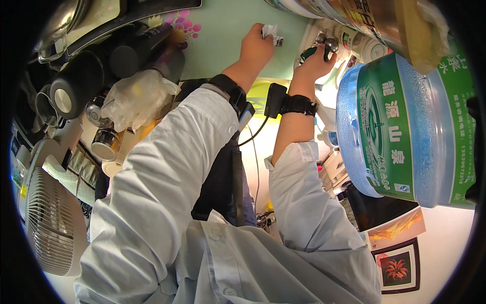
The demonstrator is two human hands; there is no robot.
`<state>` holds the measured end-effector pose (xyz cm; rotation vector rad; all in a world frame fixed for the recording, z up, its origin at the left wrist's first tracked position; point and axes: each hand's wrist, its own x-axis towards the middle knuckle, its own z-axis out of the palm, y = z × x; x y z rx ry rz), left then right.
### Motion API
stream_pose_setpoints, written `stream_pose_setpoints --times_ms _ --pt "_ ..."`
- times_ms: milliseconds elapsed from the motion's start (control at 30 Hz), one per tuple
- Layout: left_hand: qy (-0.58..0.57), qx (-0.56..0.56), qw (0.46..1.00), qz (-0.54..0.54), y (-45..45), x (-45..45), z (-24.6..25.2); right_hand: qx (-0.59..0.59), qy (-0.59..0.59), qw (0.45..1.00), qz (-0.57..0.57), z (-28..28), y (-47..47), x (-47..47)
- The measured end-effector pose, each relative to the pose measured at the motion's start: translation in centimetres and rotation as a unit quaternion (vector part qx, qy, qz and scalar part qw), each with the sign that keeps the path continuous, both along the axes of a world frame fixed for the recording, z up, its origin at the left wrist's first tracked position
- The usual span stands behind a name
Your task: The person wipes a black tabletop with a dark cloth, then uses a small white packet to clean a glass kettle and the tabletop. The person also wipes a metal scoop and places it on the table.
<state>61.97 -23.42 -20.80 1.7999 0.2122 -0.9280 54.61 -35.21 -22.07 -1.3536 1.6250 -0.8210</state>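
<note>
Pinched in the fingers of my left hand (258,45) is a crumpled piece of white paper or wrapper (270,33), over the pale green tabletop (224,22). To its right, my right hand (316,62) reaches to the table's right side, its fingers around a dark green object (308,55) whose kind is unclear. Shiny round metal things (331,45) lie just beyond those fingers. Both wrists wear black straps, and a black cable hangs from the device on the right one.
Black bottles (78,81), a clear plastic bag (138,98) and small jars (105,144) crowd the left. A white fan (53,224) stands lower left. A large blue water jug (383,129) is close on the right, with a big plastic container (387,26) above it.
</note>
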Motion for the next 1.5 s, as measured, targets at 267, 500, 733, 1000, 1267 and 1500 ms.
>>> stream_pose_setpoints --times_ms 267,500,733,1000,1267,1500 --pt "0.014 -0.003 1.000 -0.020 0.5 -0.2 -0.9 0.006 -0.008 0.999 -0.041 -0.1 0.2 0.1" --pt "0.116 -0.055 0.989 0.066 0.8 0.7 -1.0 -0.075 0.106 0.976 0.177 3.7 5.2 0.2" --pt "0.236 -0.156 0.946 0.156 2.0 2.4 1.5 0.154 0.186 0.919 0.312 3.8 8.6 0.0" --pt "0.247 -0.153 0.945 0.150 2.5 2.6 0.8 -0.039 0.368 0.872 0.322 2.2 8.5 1.7" --pt "0.097 -0.089 0.984 0.117 1.4 3.3 0.1 0.081 0.197 0.953 0.215 3.5 7.1 2.5" --pt "0.130 -0.114 0.970 0.168 1.1 3.0 1.2 0.106 -0.121 0.987 -0.025 4.9 1.2 4.9"
